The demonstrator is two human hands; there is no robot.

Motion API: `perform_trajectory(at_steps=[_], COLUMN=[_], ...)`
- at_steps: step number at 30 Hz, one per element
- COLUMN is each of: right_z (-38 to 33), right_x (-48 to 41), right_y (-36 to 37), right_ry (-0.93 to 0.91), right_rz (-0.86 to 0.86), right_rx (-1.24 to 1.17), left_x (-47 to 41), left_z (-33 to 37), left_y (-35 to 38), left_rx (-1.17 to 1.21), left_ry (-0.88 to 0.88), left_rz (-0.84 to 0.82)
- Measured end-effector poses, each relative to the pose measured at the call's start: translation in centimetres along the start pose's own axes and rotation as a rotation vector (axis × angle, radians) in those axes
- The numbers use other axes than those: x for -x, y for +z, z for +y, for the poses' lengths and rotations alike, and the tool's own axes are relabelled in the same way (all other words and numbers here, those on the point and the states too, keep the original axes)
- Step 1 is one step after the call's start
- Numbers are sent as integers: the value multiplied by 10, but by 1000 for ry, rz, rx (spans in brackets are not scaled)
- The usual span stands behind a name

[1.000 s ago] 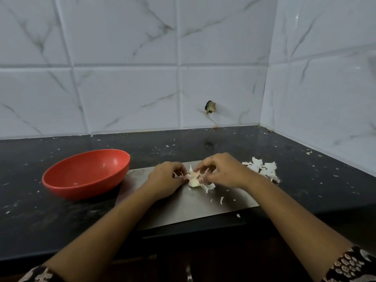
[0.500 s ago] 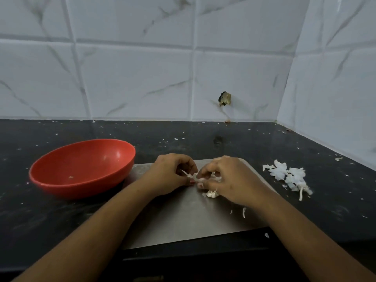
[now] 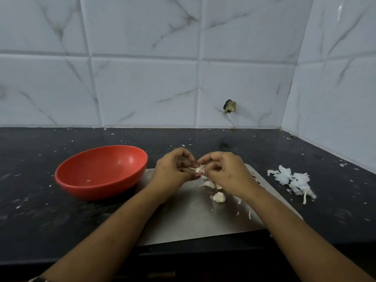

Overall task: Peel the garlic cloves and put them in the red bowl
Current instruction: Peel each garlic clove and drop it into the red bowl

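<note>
left hand [image 3: 173, 173] + right hand [image 3: 225, 173]: together, both pinching one garlic clove [image 3: 199, 169] | over steel board [image 3: 183, 220] | loose clove [image 3: 219, 197] on board | red bowl [image 3: 101, 171] at left

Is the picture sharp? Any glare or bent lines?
Head view: tile joints of the wall bow, wide-angle distortion; soft highlight inside the red bowl; counter smeared at lower left; garlic clove between left hand and right hand slightly soft.
</note>
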State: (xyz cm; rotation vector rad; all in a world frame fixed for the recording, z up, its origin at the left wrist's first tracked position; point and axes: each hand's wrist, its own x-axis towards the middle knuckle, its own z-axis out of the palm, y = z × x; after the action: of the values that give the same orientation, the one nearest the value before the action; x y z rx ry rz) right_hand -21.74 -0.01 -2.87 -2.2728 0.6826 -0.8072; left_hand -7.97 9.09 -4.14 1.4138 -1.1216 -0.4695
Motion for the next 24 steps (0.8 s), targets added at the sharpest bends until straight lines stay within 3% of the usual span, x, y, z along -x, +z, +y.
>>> perform_trajectory(at_steps=[6, 16, 20, 24], right_z=[-1, -4, -3, -3], right_x=[3, 9, 9, 8], right_y=[0, 4, 3, 2], right_ry=[117, 89, 84, 94], right_rz=[22, 48, 128, 212], right_rx=[-300, -326, -325, -369], left_x=[2, 6, 6, 5], left_z=[3, -2, -2, -3], left_y=[4, 14, 14, 12], left_rx=[21, -207, -186, -368], left_ry=[79, 255, 262, 327], left_rz=[40, 80, 86, 82])
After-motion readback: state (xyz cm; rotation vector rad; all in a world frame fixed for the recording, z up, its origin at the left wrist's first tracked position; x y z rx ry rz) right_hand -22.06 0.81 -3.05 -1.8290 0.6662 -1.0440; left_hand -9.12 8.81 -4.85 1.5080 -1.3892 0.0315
